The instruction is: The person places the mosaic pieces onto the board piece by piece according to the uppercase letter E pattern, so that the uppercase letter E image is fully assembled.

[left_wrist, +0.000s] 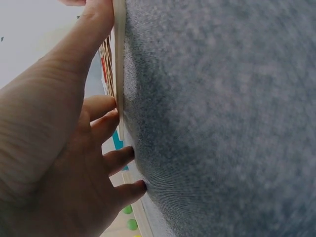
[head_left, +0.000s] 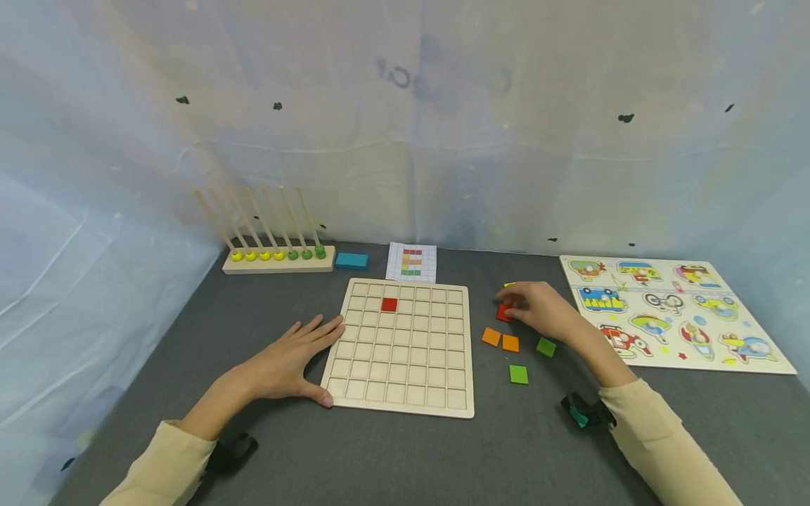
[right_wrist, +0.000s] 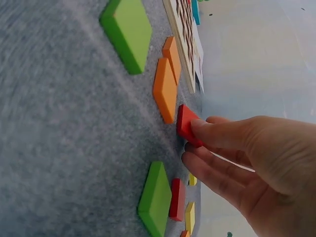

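Observation:
A pale wooden grid board (head_left: 405,348) lies on the dark cloth, one red square tile (head_left: 389,305) set in a cell of its second row. Against the board's left edge and lower left corner, my left hand (head_left: 287,362) rests with fingers spread and thumb out. To the right of the board, my right hand (head_left: 541,309) pinches another red tile (right_wrist: 186,124) between thumb and fingers, close to the cloth. Two orange tiles (head_left: 500,340) and two green tiles (head_left: 519,374) lie near it. Beyond the right hand, the right wrist view shows a further red tile (right_wrist: 177,200) and yellow tiles (right_wrist: 190,217).
Behind the board lies a printed pattern card (head_left: 411,263) with a blue block (head_left: 351,261) beside it. A peg stand with yellow and green beads (head_left: 278,262) is at the back left. On the right is a vehicle picture puzzle (head_left: 671,309). A pale sheet hangs behind.

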The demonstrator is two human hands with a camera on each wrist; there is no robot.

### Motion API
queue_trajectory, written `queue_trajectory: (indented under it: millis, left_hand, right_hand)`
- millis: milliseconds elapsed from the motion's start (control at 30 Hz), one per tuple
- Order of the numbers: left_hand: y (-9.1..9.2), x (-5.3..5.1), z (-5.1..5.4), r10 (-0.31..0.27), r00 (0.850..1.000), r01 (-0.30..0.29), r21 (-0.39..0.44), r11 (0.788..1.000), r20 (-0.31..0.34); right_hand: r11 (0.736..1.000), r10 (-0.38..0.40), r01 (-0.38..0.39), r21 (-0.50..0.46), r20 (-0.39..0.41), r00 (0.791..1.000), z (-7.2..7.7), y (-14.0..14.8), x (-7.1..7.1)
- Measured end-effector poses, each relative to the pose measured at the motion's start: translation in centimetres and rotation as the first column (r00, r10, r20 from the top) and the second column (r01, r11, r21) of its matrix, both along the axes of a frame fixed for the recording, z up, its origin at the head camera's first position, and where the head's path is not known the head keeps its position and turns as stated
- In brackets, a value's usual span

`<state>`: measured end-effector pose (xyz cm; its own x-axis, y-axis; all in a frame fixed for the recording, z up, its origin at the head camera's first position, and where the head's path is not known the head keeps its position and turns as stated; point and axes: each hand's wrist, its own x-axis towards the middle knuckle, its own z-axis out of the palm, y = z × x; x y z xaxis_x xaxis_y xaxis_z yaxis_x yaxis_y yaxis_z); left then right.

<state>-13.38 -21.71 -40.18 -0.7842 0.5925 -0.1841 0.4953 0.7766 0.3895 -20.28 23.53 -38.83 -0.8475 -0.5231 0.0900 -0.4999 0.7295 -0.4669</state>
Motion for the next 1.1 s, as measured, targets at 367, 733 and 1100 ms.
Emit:
queue_trajectory:
  millis: [367, 733, 1100]
  left_hand:
    - [-0.1, 0.1, 0.1, -0.003, 1.0, 0.003, 0.022, 1.0, -0.005]
    - [-0.1, 0.3, 0.0, 0.006, 1.0, -0.006, 0.02, 1.0, -0.006]
    - [-0.1, 0.3, 0.1, -0.014, 0.999, 0.015, 0.016, 1.0, -0.039]
  right_hand:
    - [0.997, 0.03, -0.031, -0.066, -0.023, 0.999, 0.9, -1.7, -0.2]
    - [0.991, 0.056, -0.057, -0.118, -0.014, 0.998, 1.0, -5.1, -0.6]
    - [0.987, 0.094, -0.088, -0.132, 0.042, 0.995, 1.0, -8.7, -1.2]
